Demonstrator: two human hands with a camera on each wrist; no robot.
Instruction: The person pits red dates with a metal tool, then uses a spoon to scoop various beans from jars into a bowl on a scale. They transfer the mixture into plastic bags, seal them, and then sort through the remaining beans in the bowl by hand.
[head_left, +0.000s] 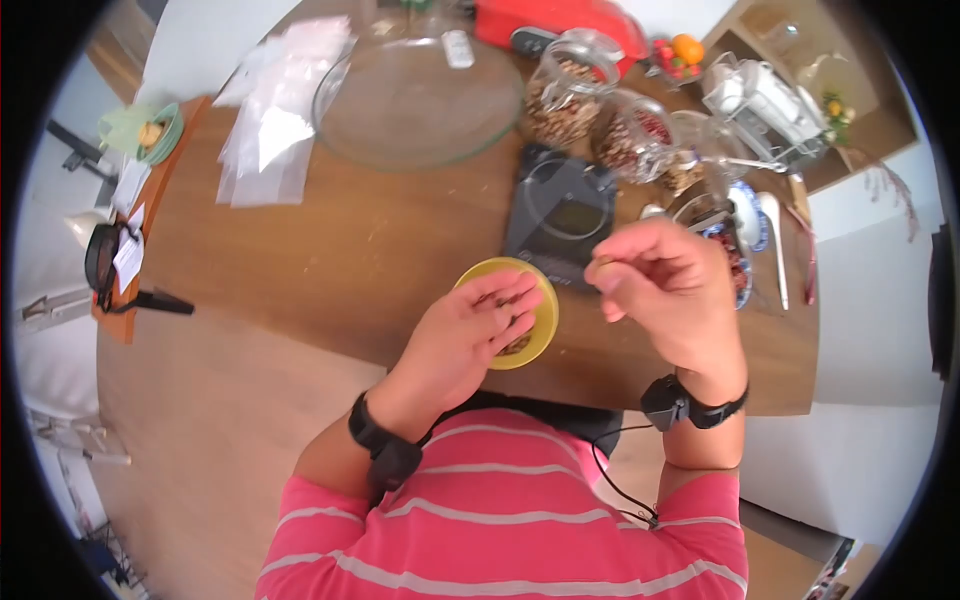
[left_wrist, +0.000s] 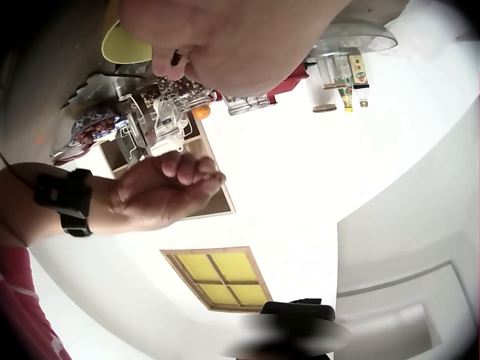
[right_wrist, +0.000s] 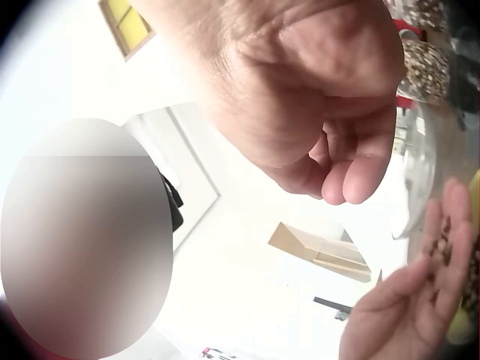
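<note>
Two hands: mine, raised at the desk's near edge.
Left hand: palm up over the bowl, fingers loosely bent and slightly parted, small brown pieces lying across them.
Right hand: thumb and forefinger meet in a narrow pinch, seemingly on a small tan piece.
Yellow bowl: just inside the near edge, beneath my left hand, more brown pieces in its bottom.
Progress: under way, I judge; the bowl has some pieces, but those on my fingers are not yet settled. How many are left I cannot tell.
Black scale: just beyond the bowl, in the way between it and the jars.
Patterned bowl: towards the right edge, dark red pieces inside, white spoon beside it.
Glass jars: beyond the scale, filled, crowding the far right.
Glass dish: wide, near the far edge.
Plastic bags: towards the far left corner.
Red box: at the far edge, behind the jars.
</note>
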